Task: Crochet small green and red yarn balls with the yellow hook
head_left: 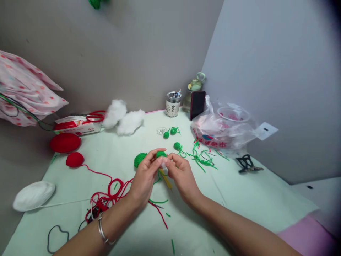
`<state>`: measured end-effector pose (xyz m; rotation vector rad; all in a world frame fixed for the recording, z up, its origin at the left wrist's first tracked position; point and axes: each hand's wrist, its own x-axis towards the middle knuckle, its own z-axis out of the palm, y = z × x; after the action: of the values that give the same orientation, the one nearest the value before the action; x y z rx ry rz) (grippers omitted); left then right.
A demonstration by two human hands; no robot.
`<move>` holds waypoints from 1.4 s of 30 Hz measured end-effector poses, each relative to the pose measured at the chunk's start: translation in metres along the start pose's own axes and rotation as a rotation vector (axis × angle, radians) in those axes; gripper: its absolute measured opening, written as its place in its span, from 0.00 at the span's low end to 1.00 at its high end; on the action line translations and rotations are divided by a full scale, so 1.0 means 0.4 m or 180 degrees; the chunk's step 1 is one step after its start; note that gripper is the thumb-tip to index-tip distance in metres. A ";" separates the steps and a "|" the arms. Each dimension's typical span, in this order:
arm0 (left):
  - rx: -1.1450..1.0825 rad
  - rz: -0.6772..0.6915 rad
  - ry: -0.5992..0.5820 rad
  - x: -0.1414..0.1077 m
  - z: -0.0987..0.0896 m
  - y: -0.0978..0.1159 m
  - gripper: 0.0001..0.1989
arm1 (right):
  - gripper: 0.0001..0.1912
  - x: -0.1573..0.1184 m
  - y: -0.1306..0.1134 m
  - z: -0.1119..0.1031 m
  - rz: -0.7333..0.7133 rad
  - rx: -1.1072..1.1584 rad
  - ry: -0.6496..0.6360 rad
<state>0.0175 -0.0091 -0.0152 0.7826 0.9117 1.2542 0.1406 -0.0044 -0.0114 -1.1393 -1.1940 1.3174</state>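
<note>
Over the middle of the table, my left hand (146, 176) and my right hand (184, 174) meet, thumbs and fingers closed on a small green crocheted piece (161, 154). A bit of white stuffing (163, 165) shows at the thumbs. Just below the fingers lies a yellow-handled tool (166, 179), its tip hidden. Beside my left hand sits a ball of green yarn (139, 160), partly covered. Beyond the hands are small green crocheted balls (177, 145) with yarn tails. Clumps of white stuffing (130, 122) rest at the back.
Balls of red yarn (65, 143) and white yarn (34, 196) stand left, near tangled red strands (114, 192). Red-handled scissors (96, 116) lie on a box (77, 126). Behind are a pen can (172, 106), a phone (197, 105), a plastic bag (221, 128) and a hair clip (247, 164).
</note>
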 end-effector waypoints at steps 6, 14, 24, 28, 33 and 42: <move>-0.0481 -0.0076 -0.0074 -0.033 0.029 -0.003 0.12 | 0.17 -0.014 0.015 0.010 -0.0333 0.0027 -0.0102; -0.0240 0.0416 0.0283 -0.124 0.002 0.023 0.12 | 0.12 -0.110 0.031 0.059 -0.1102 -0.0763 -0.0420; 0.0062 0.2038 0.1037 -0.203 -0.136 0.175 0.07 | 0.19 -0.013 -0.057 -0.072 -0.1122 -0.2382 -0.0579; 0.0601 0.1621 0.0681 -0.219 -0.104 0.102 0.07 | 0.15 -0.006 0.003 -0.070 -0.0902 -0.3064 -0.0898; 0.1252 0.1065 0.0335 -0.237 -0.067 0.011 0.11 | 0.22 -0.002 0.071 -0.060 -0.0732 -0.3442 -0.1006; 0.1590 0.0925 0.0587 -0.244 -0.090 -0.028 0.17 | 0.07 -0.019 -0.012 -0.088 -0.0683 -0.2403 -0.1176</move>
<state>-0.0168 -0.1073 -0.0273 1.2412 1.3240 1.3834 0.1764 -0.0092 -0.0091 -1.2509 -2.1366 0.9441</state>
